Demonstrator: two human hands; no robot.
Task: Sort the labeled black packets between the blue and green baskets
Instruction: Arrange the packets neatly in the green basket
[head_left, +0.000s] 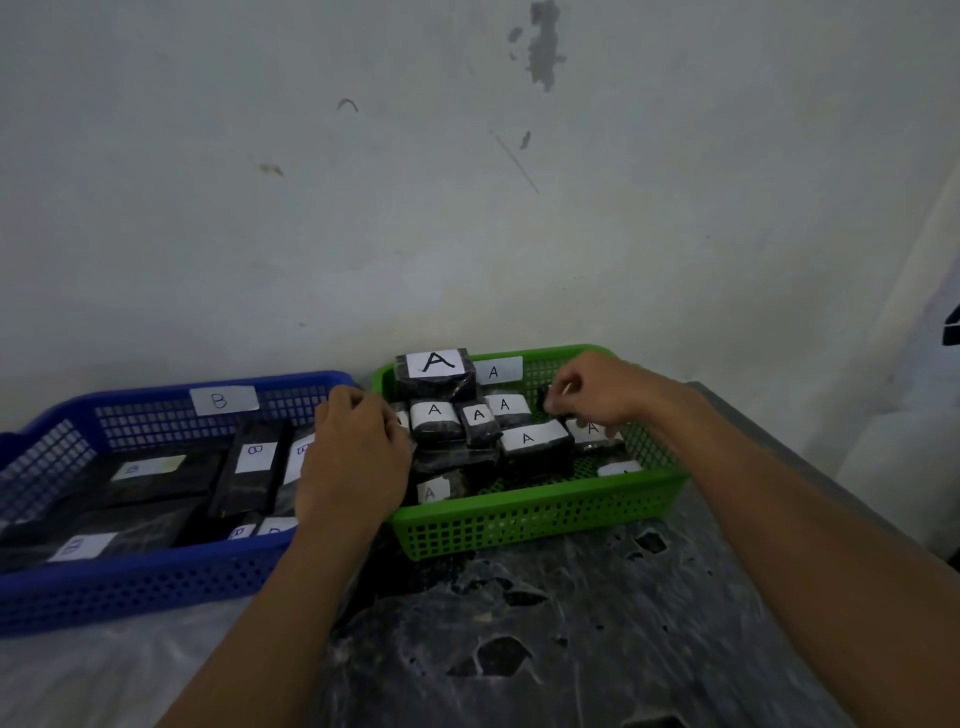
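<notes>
The blue basket (156, 577) on the left carries a "B" tag (221, 400) and holds several black packets with B labels (254, 467). To its right, the green basket (519, 506) is tagged "A" (497, 371) and holds several black packets with A labels (527, 441); a large one (436, 374) leans on its back wall. My left hand (356, 457) hovers over the gap between the baskets, back up, fingers curled down at the green basket's left side; what they touch is hidden. My right hand (597, 389) reaches into the green basket's far right and pinches a small black packet (544, 402).
Both baskets stand on a dark, worn table (571, 649) pushed against a stained white wall (467, 208). A pale plastic sheet (78, 675) lies under the blue basket at the front left. The table's right edge runs diagonally past the green basket.
</notes>
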